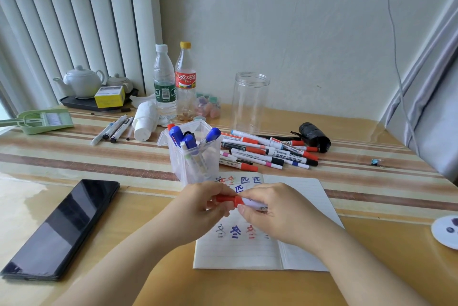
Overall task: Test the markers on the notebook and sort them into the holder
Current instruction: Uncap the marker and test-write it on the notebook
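Both hands hold one red-capped white marker (241,201) level above the open notebook (304,196). My left hand (200,209) pinches the red cap end, and my right hand (275,211) grips the white barrel. The notebook page carries red and blue test scribbles. Just behind it stands the clear plastic holder (195,154) with several blue-capped markers upright inside. A loose pile of markers (267,152) with red, black and blue caps lies to the holder's right.
A black phone (62,228) lies at the left. Several more pens (114,129) rest at the back left by a white roll (146,122). Two bottles (173,82), a tall clear jar (250,102), a black pouch (314,137) and a teapot tray (81,102) stand behind.
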{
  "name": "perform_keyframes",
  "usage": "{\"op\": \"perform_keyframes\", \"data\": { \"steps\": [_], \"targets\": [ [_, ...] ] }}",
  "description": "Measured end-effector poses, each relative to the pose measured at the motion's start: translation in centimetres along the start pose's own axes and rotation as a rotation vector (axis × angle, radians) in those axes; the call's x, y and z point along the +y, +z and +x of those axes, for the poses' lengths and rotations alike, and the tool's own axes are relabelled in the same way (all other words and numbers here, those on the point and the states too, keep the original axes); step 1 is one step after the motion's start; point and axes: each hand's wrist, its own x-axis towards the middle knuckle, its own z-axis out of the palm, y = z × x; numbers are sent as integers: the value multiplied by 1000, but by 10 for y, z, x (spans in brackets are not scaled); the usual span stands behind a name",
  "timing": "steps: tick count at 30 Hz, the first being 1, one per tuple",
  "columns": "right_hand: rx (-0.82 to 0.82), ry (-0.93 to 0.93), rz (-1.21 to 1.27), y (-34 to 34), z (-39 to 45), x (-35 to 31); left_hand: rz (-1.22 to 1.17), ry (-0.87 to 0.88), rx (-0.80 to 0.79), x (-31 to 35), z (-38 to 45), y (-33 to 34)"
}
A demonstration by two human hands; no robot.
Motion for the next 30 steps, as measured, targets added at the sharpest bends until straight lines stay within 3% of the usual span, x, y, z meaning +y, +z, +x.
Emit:
{"op": "perform_keyframes", "data": {
  "steps": [9,15,25,30],
  "targets": [
    [36,-69,-21,4,0,3,9,-43,-31,1,-1,-2],
    [-38,-35,41,3,-1,2,13,-49,-8,-1,-4,-4],
    [20,75,-16,-3,-7,11,-288,-151,66,-21,-7,-3],
    [81,111,57,2,-5,11,-285,-137,90,-19,-7,-1]
  ]
}}
